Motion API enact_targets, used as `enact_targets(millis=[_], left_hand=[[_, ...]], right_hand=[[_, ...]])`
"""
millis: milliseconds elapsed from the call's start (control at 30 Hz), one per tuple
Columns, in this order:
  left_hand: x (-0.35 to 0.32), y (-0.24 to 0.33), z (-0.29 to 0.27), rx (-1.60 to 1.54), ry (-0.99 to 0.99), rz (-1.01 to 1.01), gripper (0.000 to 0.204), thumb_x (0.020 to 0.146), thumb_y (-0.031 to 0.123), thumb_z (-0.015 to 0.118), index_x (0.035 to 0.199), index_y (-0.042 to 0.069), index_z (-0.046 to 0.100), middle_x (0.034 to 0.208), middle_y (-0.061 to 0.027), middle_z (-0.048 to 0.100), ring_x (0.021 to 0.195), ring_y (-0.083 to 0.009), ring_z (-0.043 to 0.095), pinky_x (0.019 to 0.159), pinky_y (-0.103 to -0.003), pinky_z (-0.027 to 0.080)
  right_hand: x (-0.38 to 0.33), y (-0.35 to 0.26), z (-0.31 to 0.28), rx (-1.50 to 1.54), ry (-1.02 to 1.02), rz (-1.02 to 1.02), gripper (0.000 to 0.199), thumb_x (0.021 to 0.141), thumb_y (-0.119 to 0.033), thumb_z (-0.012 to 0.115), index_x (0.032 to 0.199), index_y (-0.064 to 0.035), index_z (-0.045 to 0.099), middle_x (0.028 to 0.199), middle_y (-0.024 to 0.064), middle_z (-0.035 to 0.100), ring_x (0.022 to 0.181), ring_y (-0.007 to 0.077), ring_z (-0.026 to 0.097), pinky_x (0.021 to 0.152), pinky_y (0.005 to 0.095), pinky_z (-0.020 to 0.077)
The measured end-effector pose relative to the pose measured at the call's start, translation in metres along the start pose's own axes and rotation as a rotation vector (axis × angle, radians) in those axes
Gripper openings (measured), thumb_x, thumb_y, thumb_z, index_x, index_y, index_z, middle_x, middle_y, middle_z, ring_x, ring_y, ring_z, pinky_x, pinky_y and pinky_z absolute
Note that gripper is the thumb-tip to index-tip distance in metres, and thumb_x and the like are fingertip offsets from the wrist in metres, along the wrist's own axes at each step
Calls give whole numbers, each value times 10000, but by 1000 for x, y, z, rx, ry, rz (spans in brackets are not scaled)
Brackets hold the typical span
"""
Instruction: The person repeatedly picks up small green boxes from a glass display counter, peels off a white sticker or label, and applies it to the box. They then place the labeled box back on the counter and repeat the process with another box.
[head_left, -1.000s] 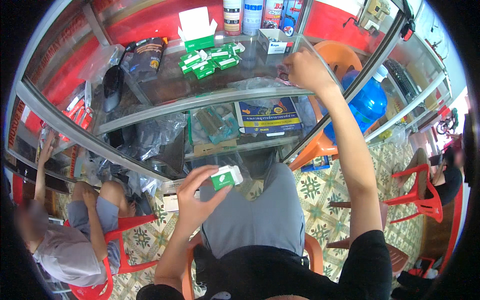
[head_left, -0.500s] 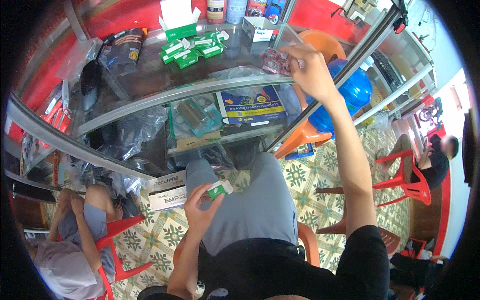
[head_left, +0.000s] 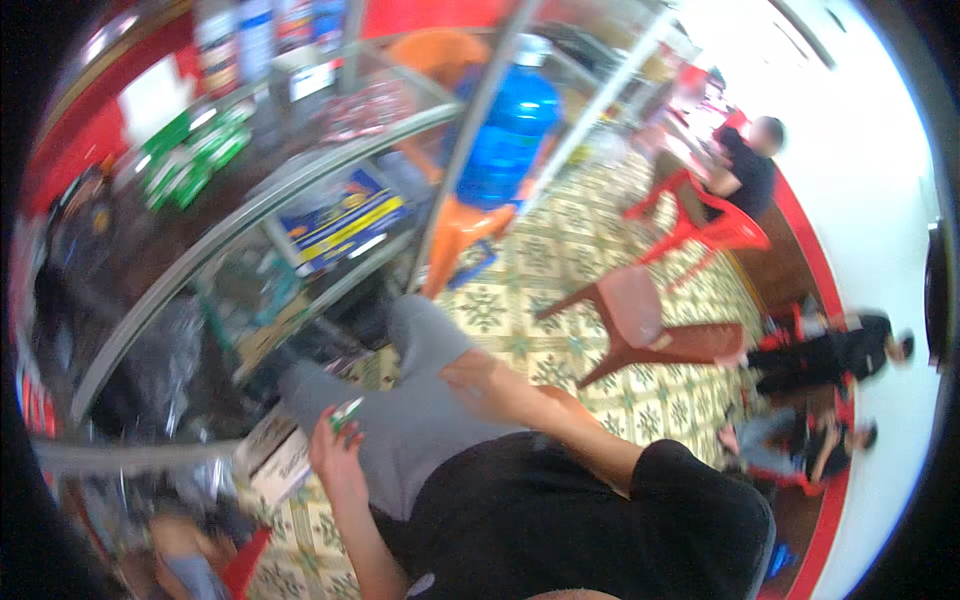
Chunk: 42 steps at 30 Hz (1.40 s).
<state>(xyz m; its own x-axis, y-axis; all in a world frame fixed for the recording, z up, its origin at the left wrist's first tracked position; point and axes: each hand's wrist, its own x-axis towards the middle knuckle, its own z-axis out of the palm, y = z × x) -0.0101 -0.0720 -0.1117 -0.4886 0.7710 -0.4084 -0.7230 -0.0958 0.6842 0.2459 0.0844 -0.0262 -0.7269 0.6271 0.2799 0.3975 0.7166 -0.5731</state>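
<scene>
"Where's the green box (head_left: 346,411)?"
"Over the lap (head_left: 400,430), left hand (head_left: 336,452) gripping it in the fingers. Light pressure should keep it uncrushed!"
"Right hand (head_left: 482,387)?"
"Near the knee (head_left: 428,328), fingers blurred; can't tell!"

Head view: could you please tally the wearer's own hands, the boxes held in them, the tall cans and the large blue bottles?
Left hand and right hand: 2
Held green-and-white box: 1
Tall cans: 4
Large blue bottle: 1
Total: 8

Dark lettering marks the pale carton (head_left: 275,462) and print crosses the blue-and-yellow sheet (head_left: 345,222), but from here it's too blurred to read.
</scene>
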Motion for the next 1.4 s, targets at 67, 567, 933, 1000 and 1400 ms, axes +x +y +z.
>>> enact_targets(millis=[67,567,933,1000,1400], left_hand=[[2,2,-4,13,-37,1,482,1092,353,605,1441,22,567,1293,-92,643,1089,-188,617,892,-353,506],[3,-2,4,243,-433,21,547,1075,366,610,1490,19,535,1458,-118,568,1301,-248,549,1082,-435,409],[-10,9,14,251,-477,40,508,1092,289,591,1481,-32,527,1463,-176,554,1331,-274,557,1099,-456,436],[-8,9,12,264,-483,50,523,1090,304,591,1480,-38,524,1464,-177,554,1334,-274,556,1102,-456,436],[-7,11,7,214,-508,67,565,1082,342,578,1478,-56,513,1465,-187,549,1369,-288,531,1122,-484,426]], right_hand=[[-18,-14,-2,-42,-56,53,335,865,-41,739,1196,2,722,1132,170,726,1085,346,672,956,456,556],[12,-100,17,-55,20,-262,537,894,-198,766,1391,-76,605,1311,160,608,1152,357,613,927,481,497],[11,-95,28,-64,39,-292,355,856,-167,758,1185,-54,689,1162,119,660,1071,324,625,881,469,494],[13,-93,28,-56,62,-299,399,837,-191,769,1207,-54,710,1109,121,684,1059,336,637,864,479,498],[30,-91,30,-105,45,-329,218,834,-207,741,976,-44,706,990,88,662,975,289,611,810,428,470]])
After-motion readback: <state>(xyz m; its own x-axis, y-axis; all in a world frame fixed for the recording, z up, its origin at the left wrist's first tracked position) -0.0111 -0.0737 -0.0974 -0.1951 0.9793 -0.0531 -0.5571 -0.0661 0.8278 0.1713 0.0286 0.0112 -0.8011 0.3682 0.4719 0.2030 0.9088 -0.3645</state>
